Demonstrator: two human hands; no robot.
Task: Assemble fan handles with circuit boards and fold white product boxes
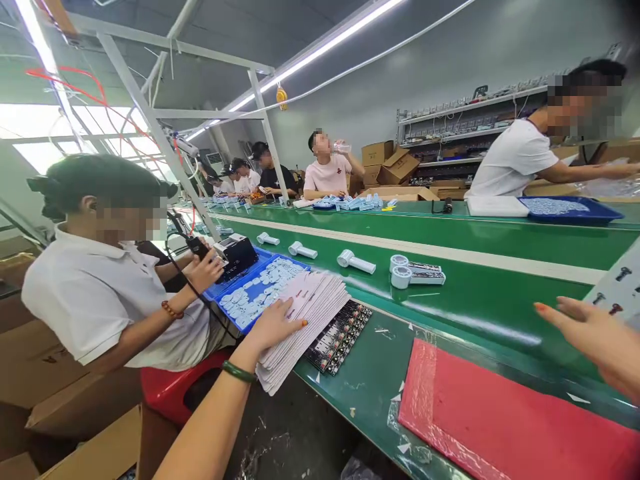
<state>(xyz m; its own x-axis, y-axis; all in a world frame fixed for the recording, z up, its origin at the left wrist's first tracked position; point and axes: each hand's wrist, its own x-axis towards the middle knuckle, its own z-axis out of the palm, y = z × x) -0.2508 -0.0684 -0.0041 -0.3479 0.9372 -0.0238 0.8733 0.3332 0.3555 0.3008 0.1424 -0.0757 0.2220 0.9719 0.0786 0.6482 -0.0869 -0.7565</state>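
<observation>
My left hand (274, 328) lies on top of a thick stack of white cards (310, 300), fingers spread and thumb stretched toward the right. The cards are fanned unevenly and jut past the bench's near edge. Partly under them lie rows of black circuit boards (343, 337) with small components. At the right side my right hand (595, 340) hovers with fingers extended and apart, over the green surface. Close to it stands a tilted white sheet (620, 283) printed with pictures of screws, cut off by the frame; whether the hand touches it I cannot tell.
A red pad (500, 413) with clear tape lies on the bench. White fan-shaped housings (356, 261) sit along the green belt (480, 293), one group holding boards. Beside my left hand are a blue tray (260, 293) of small pale parts and a seated co-worker (120, 287). Others sit opposite.
</observation>
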